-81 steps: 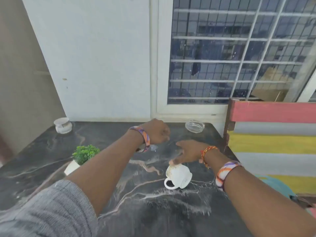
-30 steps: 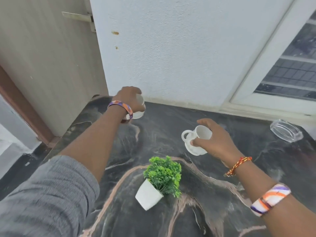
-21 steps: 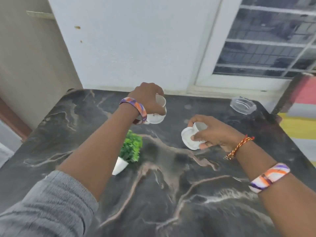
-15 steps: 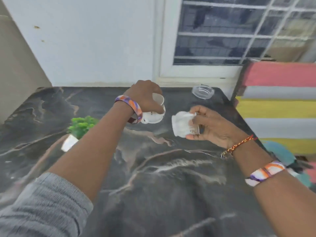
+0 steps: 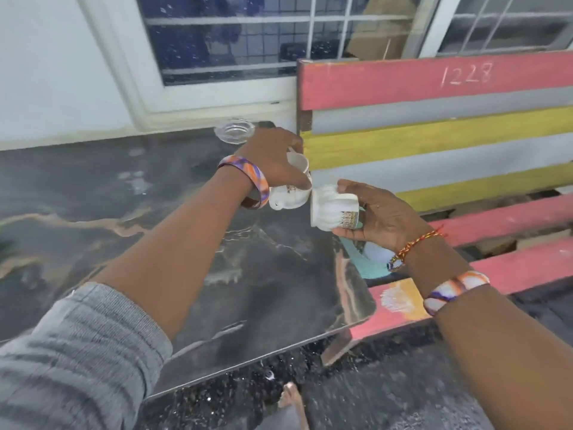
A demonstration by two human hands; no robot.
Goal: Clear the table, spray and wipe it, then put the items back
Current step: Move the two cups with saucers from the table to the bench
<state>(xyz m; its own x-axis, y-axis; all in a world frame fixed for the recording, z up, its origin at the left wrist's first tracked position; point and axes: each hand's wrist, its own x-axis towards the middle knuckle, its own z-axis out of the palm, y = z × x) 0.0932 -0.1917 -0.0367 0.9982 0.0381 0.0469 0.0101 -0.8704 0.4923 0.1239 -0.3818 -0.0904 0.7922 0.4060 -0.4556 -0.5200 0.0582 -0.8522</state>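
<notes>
My left hand (image 5: 273, 159) grips a white cup (image 5: 293, 187) from above, held over the right side of the black marble table (image 5: 192, 249). Just to its right, my right hand (image 5: 376, 214) holds a second white cup (image 5: 333, 209) tipped on its side, at the table's right edge. The two cups nearly touch. A clear glass ashtray (image 5: 234, 130) sits at the table's far right corner, behind my left hand.
A striped red, grey and yellow wooden bench (image 5: 434, 125) stands right of the table, with a turquoise object (image 5: 369, 262) on its seat below my right wrist. A barred window (image 5: 248, 35) and white wall lie behind. My foot (image 5: 290, 395) shows on the dark floor.
Both hands have carried the cups to the right, toward the bench, and the view has swung right with them. The small plant has left the view.
</notes>
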